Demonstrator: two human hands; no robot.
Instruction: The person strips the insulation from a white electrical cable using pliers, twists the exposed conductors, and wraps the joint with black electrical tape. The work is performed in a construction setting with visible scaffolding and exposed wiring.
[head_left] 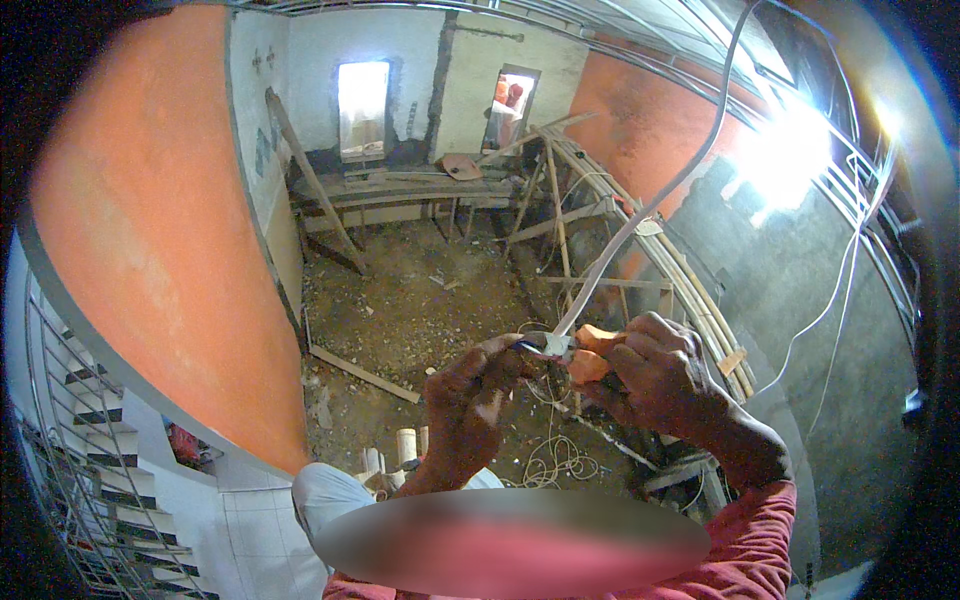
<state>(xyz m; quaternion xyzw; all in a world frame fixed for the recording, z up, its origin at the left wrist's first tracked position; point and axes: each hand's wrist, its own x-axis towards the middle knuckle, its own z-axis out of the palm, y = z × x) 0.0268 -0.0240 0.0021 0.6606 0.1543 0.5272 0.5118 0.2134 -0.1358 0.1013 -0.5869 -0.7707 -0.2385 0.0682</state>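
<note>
A thick whitish cable point(622, 237) hangs down from the upper right, and its lower end sits between my two hands. My left hand point(468, 398) pinches a thin wire beside that end with thumb and fingertips. Closed around orange-handled pliers point(592, 367), my right hand point(668, 375) keeps the two handles slightly apart. The pliers' head meets the cable end. Its jaws are too small and partly hidden to make out exactly.
Bamboo poles and a timber frame point(650, 235) lean along the right side. A rough wooden bench point(420, 190) stands at the back, below two window openings. Loose pale cord point(555, 462) lies coiled on the dirt floor below. A stair railing point(75, 420) runs at the lower left.
</note>
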